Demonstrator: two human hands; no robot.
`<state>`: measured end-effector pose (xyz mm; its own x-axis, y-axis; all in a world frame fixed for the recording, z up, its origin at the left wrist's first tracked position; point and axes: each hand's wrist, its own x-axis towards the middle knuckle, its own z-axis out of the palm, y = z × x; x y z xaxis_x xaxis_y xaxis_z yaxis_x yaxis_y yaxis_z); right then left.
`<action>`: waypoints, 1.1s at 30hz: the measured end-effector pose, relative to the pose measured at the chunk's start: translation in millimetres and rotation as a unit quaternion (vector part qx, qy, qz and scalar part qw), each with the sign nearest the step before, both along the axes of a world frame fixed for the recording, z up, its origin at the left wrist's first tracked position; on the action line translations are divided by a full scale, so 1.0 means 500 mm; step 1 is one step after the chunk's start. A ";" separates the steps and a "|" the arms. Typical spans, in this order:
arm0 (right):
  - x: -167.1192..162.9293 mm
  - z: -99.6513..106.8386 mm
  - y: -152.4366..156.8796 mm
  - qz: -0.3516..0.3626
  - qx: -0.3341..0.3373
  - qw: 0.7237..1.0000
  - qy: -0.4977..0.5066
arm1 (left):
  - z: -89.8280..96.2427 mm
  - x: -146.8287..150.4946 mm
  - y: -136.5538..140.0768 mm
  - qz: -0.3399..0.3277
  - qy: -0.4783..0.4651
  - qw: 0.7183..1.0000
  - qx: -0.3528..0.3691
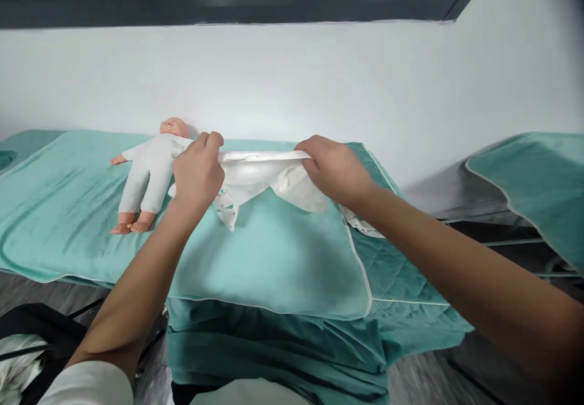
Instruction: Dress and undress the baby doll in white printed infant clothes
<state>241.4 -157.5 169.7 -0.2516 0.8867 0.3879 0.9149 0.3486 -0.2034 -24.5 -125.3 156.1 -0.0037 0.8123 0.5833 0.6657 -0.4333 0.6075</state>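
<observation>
Between my two hands a white baby garment [255, 171] is stretched along its upper edge, above the bed. Its loose parts hang down, one with a small print and the other like a pale sleeve. My left hand [199, 168] is closed on one end, my right hand [335, 171] on the other. Left of my left hand, a baby doll [148, 165] in a white suit lies on its back, head toward the wall. My left hand hides part of the doll's arm on that side.
A light green blanket [274, 265] covers the bed over a darker quilted cover [396, 265]. Printed white cloth [362, 224] lies beyond my right forearm. Another green-covered surface [538, 186] stands at right, a black bag [45, 332] at lower left. A white wall [274, 83] runs behind.
</observation>
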 end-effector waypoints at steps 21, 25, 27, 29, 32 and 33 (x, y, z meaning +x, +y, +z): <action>-0.015 -0.220 0.083 -0.095 -0.045 0.989 -0.106 | -0.222 0.031 0.088 0.095 0.122 0.984 -0.087; -0.111 -0.321 0.074 -0.047 -0.117 0.992 0.002 | -0.315 0.094 0.067 -0.044 0.178 0.972 -0.149; -0.134 -0.353 0.085 -0.104 -0.148 0.983 0.038 | -0.340 0.104 0.080 -0.050 0.159 0.973 -0.160; -0.139 -0.372 0.103 -0.159 -0.169 0.972 0.047 | -0.350 0.104 0.103 -0.036 0.129 0.977 -0.168; -0.131 -0.381 0.130 -0.187 -0.168 0.967 0.024 | -0.346 0.103 0.135 -0.025 0.096 0.974 -0.203; -0.126 -0.382 0.136 -0.187 -0.158 0.970 0.010 | -0.343 0.105 0.142 -0.022 0.091 0.973 -0.209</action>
